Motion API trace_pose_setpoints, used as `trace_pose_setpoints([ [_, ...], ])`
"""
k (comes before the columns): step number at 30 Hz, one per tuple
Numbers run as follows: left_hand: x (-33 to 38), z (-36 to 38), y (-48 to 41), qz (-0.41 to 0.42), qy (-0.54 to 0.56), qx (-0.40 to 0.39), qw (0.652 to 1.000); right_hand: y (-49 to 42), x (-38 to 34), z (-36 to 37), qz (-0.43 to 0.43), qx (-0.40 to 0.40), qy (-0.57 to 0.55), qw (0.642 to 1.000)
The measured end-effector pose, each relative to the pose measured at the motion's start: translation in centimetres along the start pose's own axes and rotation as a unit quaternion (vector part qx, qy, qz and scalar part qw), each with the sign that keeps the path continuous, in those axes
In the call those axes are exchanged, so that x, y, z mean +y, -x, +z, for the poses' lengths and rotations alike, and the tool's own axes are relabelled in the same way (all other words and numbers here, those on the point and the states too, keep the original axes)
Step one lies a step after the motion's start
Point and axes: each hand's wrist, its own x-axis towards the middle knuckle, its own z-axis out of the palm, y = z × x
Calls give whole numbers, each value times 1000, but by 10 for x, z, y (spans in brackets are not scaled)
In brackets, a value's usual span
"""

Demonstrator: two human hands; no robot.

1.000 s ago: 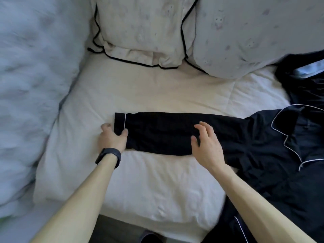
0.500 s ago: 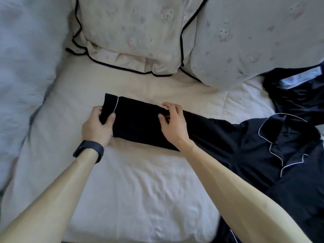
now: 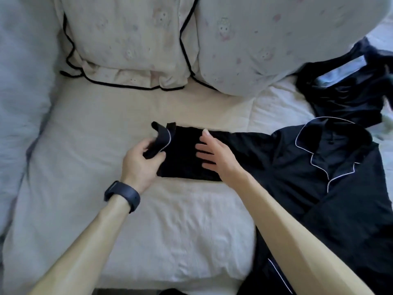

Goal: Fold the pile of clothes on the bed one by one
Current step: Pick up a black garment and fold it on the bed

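Note:
A black pyjama shirt (image 3: pixel 297 165) with white piping lies spread on the right of the cream bed (image 3: pixel 161 226), collar up. Its left sleeve (image 3: pixel 182 158) stretches leftward across the bed. My left hand (image 3: pixel 141 160), with a dark watch on the wrist, pinches the sleeve's cuff (image 3: pixel 160 139) and holds it lifted and curled back over the sleeve. My right hand (image 3: pixel 214 156) rests flat on the sleeve with fingers spread, just right of the cuff. Another dark garment (image 3: pixel 344 96) lies crumpled at the back right.
Two pale patterned pillows (image 3: pixel 131 39) with black trim stand at the head of the bed. A fluffy light blanket (image 3: pixel 19 86) lies along the left side. The bed's near edge runs across the bottom of the view.
My left hand has lifted the cuff off the bed and turned it back toward the right. My right hand has flattened on the sleeve. The view has shifted.

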Motion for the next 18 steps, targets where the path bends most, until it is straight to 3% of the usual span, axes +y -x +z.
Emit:
trace_pose_setpoints([
  [3,41,64,62,76,30,-136,987,69,-1,-39,-11,-10,-142,990],
  [6,77,148,132,118,-24,-266,957,140,33,-116,-61,110,-156,980],
  [9,87,207,185,118,-61,-360,924,198,83,-193,-33,226,-233,945],
  [12,84,270,245,151,-127,-355,914,277,152,-291,2,279,-335,900],
  [15,55,321,273,189,-267,-278,903,335,208,-357,52,293,-390,872],
  [18,27,359,276,173,-478,-217,833,346,277,-407,92,349,-359,861],
])
